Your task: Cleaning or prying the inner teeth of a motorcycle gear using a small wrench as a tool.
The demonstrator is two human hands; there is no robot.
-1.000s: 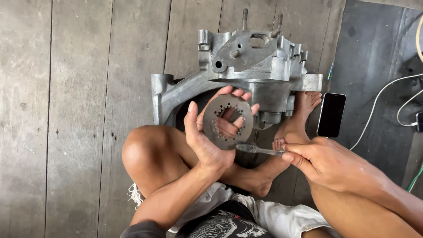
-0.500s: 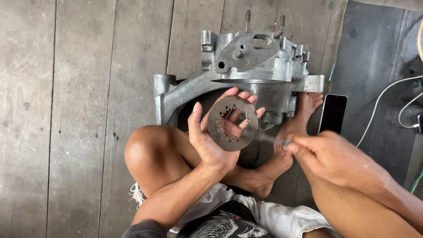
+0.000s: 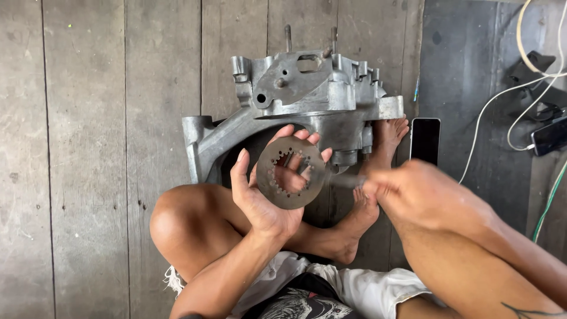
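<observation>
Person is sitting cross-legged on a grey plank floor (image 3: 88,147), so the work is staying in the lap, close to the eyes.

Left hand (image 3: 266,201) is cupping a flat steel ring plate (image 3: 290,172) with teeth round its inner hole. Fingers (image 3: 295,133) are curling over the far edge and the thumb is bracing the near-left edge, so the plate's face is tilting up toward the camera, presumably for inspection or cleaning.

Just beyond that hand, a bare aluminium engine case (image 3: 307,100) is standing on the floor, within easy reach, one foot (image 3: 390,133) resting against its right end.

Right hand (image 3: 419,195) is closed round a slim metal tool (image 3: 348,180); the tool's tip is pointing at the plate's right edge. The hand is motion-blurred, so whether the tip is touching the plate cannot be told.

Beyond the right hand, a dark phone (image 3: 425,140) is lying face up; further right, cables (image 3: 502,100) are trailing across the floor.
</observation>
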